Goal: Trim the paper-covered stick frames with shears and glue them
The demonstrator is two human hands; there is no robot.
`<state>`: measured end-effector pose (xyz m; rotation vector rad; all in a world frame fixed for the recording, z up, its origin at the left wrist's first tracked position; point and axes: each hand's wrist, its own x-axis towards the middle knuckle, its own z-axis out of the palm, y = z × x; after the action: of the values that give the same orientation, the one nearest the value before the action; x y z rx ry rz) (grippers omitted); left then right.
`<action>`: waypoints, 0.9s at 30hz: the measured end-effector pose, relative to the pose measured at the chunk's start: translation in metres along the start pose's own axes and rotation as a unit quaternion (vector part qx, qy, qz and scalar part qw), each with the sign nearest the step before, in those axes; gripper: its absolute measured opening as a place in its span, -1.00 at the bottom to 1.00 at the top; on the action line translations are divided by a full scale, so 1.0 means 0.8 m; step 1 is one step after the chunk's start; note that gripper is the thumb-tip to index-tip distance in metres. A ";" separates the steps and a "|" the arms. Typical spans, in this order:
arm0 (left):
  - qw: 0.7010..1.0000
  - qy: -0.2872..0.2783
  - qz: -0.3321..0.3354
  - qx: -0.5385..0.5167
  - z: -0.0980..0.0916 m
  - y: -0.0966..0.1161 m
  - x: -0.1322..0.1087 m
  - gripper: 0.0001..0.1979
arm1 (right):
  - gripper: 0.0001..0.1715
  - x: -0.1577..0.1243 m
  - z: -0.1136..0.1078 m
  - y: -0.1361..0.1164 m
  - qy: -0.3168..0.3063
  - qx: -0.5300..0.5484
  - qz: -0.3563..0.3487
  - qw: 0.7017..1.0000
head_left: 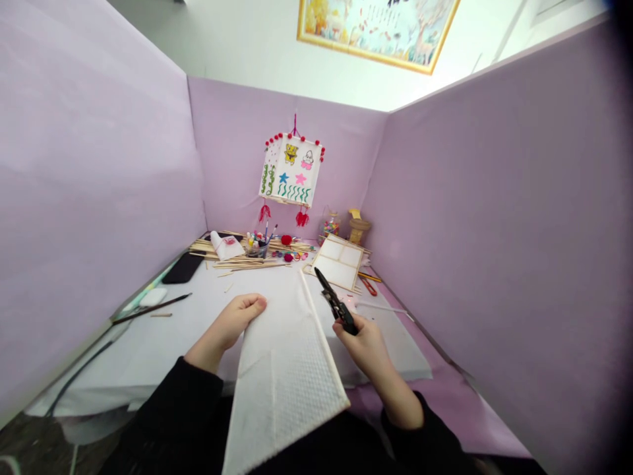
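My left hand (232, 324) grips the left edge of a long white textured sheet of paper (284, 369), fingers curled over it. The sheet runs from the table toward my lap. My right hand (363, 343) is closed round the handles of black scissors (333, 302), whose blades point up and away, just right of the sheet's upper right edge. Both sleeves are black.
A decorated paper lantern (291, 171) hangs on the back purple partition. Below it lie a pile of wooden sticks (242, 258), a cup of pens (258, 247), red pom-poms, a wooden frame panel (339, 262) and a jar. A black phone (182, 268) and brush (153, 307) lie left.
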<state>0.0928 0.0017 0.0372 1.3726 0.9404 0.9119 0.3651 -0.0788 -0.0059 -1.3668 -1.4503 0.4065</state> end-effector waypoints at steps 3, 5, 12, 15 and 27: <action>1.000 -0.003 -0.003 0.018 -0.001 0.001 -0.002 -0.57 | -0.61 0.001 0.006 0.006 -0.007 0.013 0.002 1.000; 1.000 -0.003 -0.004 0.027 -0.002 0.002 -0.004 -0.55 | -0.60 0.002 0.010 0.011 -0.004 0.015 -0.003 1.000; 0.999 -0.019 -0.002 0.037 -0.001 0.002 -0.006 -0.52 | -0.55 0.008 0.018 0.026 -0.008 -0.006 -0.080 0.997; 0.998 -0.024 0.002 0.052 -0.002 0.000 -0.003 -0.53 | -0.55 0.012 0.021 0.027 -0.018 -0.013 -0.092 0.995; 0.996 -0.018 0.000 0.086 -0.014 -0.003 0.007 -0.54 | -0.56 0.014 0.027 0.021 -0.038 -0.004 -0.103 0.994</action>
<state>0.0842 0.0111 0.0351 1.5298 1.0103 0.8172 0.3582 -0.0554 -0.0227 -1.2032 -1.6395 0.3226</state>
